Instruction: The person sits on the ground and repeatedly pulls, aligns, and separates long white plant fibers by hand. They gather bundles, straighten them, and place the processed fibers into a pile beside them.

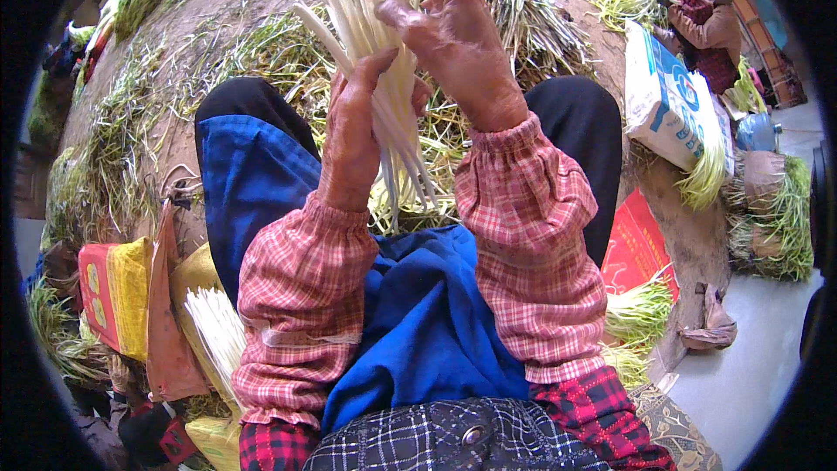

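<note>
My left hand (356, 124) is closed around a bundle of pale, leafless-looking stalks (397, 114), likely blanched chives. Their white ends fan out at the top left, and the thinner ends hang down between my knees. My right hand (451, 33) is at the upper part of the bundle, its index finger and thumb curled but apart. Whether its other fingers touch stalks is hidden. Both forearms wear pink checked sleeve covers (307, 301). Below the hands, loose green and yellow leaves (431, 144) lie on the ground.
Trimmed white stalks (212, 327) lie at my left beside a red and yellow bag (114, 294). To the right are a white and blue sack (673, 98), a red sheet (637, 242) and tied green bundles (771, 216). Another person (709, 26) sits at upper right.
</note>
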{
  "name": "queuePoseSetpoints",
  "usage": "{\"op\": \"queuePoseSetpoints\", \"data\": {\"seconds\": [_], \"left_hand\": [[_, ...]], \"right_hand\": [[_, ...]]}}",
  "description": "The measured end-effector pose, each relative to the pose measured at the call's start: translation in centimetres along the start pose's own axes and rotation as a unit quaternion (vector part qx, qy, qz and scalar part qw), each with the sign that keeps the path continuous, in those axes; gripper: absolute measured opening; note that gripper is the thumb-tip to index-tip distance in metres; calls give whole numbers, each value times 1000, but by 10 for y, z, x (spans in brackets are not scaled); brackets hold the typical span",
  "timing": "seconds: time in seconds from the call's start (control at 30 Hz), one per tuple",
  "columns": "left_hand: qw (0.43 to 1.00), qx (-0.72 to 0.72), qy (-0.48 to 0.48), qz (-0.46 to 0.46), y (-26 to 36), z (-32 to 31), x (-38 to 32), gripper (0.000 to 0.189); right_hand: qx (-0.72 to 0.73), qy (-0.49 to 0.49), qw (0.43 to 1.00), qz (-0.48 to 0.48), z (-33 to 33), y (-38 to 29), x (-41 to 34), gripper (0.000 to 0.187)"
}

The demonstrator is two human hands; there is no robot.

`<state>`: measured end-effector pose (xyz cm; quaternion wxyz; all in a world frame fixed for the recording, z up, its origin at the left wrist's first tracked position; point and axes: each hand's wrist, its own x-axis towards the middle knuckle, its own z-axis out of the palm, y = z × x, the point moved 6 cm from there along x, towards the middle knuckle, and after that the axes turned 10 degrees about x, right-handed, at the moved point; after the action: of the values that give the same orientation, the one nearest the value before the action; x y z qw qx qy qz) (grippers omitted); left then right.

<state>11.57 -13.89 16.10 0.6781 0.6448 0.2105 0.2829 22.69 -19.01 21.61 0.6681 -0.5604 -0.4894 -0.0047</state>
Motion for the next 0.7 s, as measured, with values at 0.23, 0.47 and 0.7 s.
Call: {"op": "queuePoseSetpoints", "data": {"seconds": [0.23, 0.47, 0.7], "left_hand": [[976, 180, -66, 106, -1, -2, -5, 31], [990, 78, -94, 69, -16, -4, -1, 34], [994, -56, -70, -69, -16, -3, 8, 30]], "right_hand": [[197, 61, 962, 179, 1, 16, -3, 24], [214, 91, 954, 189, 2, 34, -3, 20], [504, -61, 835, 211, -21, -6, -11, 31]]}}
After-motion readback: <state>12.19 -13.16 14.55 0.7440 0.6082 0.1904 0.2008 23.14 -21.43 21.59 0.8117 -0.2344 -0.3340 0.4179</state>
